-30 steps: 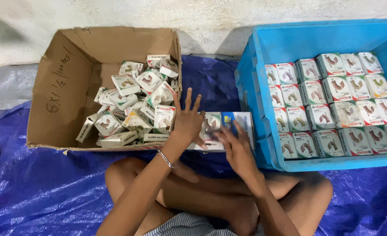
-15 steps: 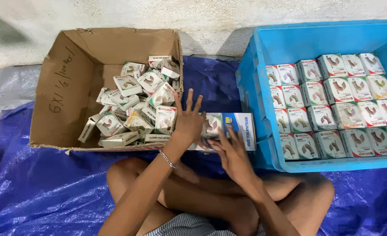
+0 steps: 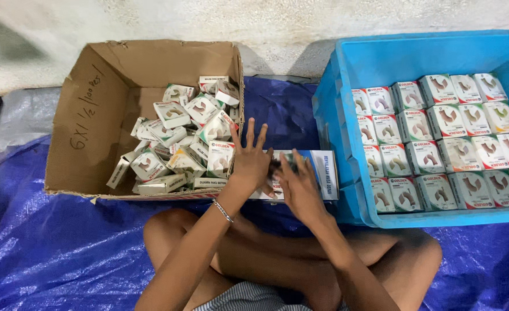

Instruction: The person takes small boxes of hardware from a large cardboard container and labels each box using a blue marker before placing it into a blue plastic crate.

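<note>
I sit cross-legged between two containers. My left hand [image 3: 248, 164] has its fingers spread and rests over a flat white and blue carton [image 3: 323, 173] lying on the tarp. My right hand [image 3: 299, 187] is right beside it, fingers curled around a small greenish box [image 3: 282, 163] held between the two hands; most of that box is hidden. To the left, an open cardboard box [image 3: 93, 132] holds a loose heap of several small white and green boxes [image 3: 179, 144]. On the right, a blue plastic crate [image 3: 346, 69] holds the same small boxes [image 3: 438, 138] in neat rows.
A blue tarp [image 3: 47, 253] covers the floor under everything. A pale wall [image 3: 266, 17] runs along the back. My bare knees [image 3: 168, 230] lie just below the hands. The crate's left part has bare room.
My right hand has closed in toward the left hand over the flat carton. The left hand stays in place with its fingers spread.
</note>
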